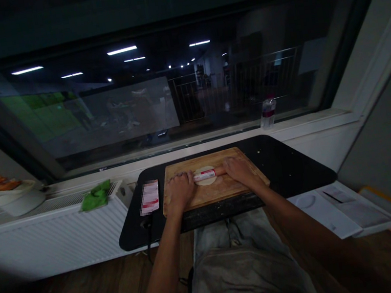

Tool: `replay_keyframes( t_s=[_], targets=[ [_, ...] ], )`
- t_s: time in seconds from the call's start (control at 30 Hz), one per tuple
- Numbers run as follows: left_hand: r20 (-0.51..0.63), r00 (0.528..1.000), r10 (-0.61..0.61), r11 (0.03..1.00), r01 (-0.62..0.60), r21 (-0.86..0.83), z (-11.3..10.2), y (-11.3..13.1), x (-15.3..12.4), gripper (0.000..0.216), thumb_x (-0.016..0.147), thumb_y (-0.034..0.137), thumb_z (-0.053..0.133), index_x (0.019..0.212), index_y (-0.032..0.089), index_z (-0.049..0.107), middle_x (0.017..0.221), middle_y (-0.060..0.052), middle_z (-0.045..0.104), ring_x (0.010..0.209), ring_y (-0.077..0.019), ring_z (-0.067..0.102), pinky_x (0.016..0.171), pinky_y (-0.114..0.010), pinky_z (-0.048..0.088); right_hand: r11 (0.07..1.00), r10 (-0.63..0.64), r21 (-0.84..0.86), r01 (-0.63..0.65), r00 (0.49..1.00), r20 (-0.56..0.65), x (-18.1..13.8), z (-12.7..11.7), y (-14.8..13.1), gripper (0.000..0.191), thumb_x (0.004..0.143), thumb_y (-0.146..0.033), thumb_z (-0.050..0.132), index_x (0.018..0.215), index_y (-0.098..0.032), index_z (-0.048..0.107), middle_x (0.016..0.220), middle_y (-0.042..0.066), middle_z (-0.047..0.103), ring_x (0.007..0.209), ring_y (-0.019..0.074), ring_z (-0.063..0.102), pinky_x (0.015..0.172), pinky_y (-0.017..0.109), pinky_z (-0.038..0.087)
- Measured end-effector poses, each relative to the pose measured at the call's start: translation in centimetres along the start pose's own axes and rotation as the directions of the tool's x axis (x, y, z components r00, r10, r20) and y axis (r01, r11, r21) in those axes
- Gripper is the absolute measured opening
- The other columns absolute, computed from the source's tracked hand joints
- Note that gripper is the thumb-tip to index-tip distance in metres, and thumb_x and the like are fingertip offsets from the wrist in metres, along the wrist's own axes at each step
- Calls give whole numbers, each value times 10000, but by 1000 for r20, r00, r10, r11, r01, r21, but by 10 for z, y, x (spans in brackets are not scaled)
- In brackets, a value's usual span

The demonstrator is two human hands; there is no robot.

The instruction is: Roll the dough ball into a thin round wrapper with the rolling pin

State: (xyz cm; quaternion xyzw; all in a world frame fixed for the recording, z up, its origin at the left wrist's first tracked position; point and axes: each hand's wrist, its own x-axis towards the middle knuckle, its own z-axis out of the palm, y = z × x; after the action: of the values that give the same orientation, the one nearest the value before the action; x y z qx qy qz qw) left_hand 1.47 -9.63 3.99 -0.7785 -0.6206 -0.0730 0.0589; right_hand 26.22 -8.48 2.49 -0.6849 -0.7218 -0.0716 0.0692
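Note:
A wooden rolling pin (205,174) with a red-and-white label wrapped round its middle lies across a flat, pale round of dough (205,181). My left hand (182,188) is closed over the pin's left end, and my right hand (237,170) covers its right end. Both palms face down, so the ends of the pin and some fingertips are hidden. Under the dough is a wooden cutting board (221,196), set on a small black table (288,166).
Left of the board lies a phone (149,197) near a black cable (148,235). A green cloth (95,196) and a white pot (18,199) rest over the radiator (55,243). A bottle (268,112) stands on the sill; white boxes (342,210) sit lower right.

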Motion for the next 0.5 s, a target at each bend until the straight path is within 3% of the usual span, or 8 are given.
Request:
replay_keyframes(
  t_s=[0.27,0.5],
  targets=[
    [4,996,85,994,-86,67,2,-1,0,522,1164,264,287,1444,132,708,1262,-265,782,1151,-383,769,1059,-561,519,995,69,67,-68,998,-16,-43,-15,-9,513,1180,-235,300,1533,-8,596,1392,266,760,1273,308,756,1040,351,546],
    [-29,996,81,995,-79,58,4,0,2,535,1174,277,272,1380,122,741,1221,-247,798,1159,-377,767,1038,-534,520,995,44,97,-35,995,-90,-71,-12,-15,566,1207,-325,239,1537,-57,611,1465,252,734,1363,301,715,1142,369,521]
  ],
)
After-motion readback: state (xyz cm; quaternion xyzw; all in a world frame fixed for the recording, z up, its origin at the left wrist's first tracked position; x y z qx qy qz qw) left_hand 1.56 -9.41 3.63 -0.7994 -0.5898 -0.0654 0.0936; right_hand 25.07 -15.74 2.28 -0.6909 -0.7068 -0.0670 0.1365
